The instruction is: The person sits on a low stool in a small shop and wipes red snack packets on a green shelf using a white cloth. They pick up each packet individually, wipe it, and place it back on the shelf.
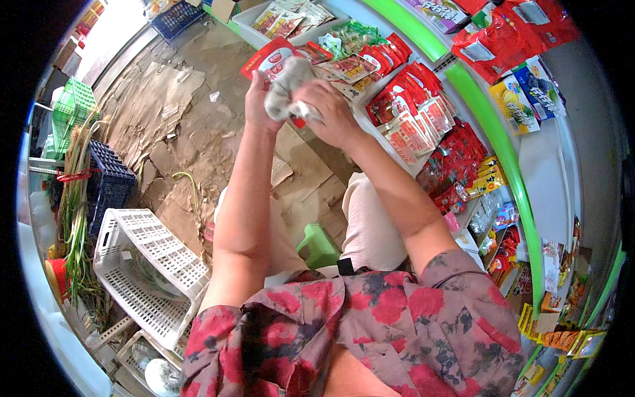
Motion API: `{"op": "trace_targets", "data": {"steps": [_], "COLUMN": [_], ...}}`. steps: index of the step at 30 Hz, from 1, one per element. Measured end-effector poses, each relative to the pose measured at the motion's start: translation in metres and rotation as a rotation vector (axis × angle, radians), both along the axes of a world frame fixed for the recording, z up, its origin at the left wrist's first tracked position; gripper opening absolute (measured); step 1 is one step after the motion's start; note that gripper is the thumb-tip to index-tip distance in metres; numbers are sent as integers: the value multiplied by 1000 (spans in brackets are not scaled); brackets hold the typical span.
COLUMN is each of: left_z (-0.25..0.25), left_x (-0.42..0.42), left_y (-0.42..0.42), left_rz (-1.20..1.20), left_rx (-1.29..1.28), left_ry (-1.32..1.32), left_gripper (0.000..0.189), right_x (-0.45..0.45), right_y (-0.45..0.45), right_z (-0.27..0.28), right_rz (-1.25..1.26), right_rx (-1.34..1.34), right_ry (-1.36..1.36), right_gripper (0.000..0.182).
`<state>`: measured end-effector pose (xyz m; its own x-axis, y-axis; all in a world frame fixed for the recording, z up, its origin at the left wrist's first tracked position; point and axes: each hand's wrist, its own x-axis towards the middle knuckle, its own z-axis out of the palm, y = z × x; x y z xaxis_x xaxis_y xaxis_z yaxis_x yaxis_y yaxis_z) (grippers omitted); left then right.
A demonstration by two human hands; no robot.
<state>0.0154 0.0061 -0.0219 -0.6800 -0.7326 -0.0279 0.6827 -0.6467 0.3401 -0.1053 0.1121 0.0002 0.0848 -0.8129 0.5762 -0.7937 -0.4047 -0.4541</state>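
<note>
In my left hand (260, 105) is a red snack packet (263, 58), held up in front of me by its edge. My right hand (333, 113) grips a crumpled, soiled white cloth (286, 85) and presses it against the packet's face. The cloth hides much of the packet, and some fingers of both hands are covered. Just beyond my right hand are red packets (374, 62) and brown-and-white packets (353, 69) in a bin.
White bins of packets (407, 141) line the shelf at right, under a green shelf strip (488, 114). A green stool (320, 245) stands between my legs. Torn cardboard (154, 99) covers the floor. At left are a white basket (149, 268), a dark crate (110, 178) and tied scallions (77, 218).
</note>
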Motion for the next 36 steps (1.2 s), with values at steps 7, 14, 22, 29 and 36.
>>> {"op": "trace_targets", "data": {"steps": [7, 14, 22, 29, 36], "left_z": [22, 13, 24, -1, 2], "left_x": [3, -10, -25, -28, -16], "left_y": [8, 42, 55, 22, 9], "left_rz": [-134, -453, -385, -152, 175], "left_rx": [-96, -313, -490, -447, -276], "left_ry": [-131, -502, -611, -711, -544], "left_gripper": [45, 46, 45, 58, 28], "right_x": [-64, -32, -96, -121, -207], "right_y": [42, 25, 27, 38, 70], "right_z": [-16, 21, 76, 78, 15], "right_rz": [-622, 144, -16, -307, -634], "right_rx": [339, 524, 820, 566, 205], "right_ry": [-784, -1694, -345, -8, 222], "right_gripper": [32, 69, 51, 54, 31]}}
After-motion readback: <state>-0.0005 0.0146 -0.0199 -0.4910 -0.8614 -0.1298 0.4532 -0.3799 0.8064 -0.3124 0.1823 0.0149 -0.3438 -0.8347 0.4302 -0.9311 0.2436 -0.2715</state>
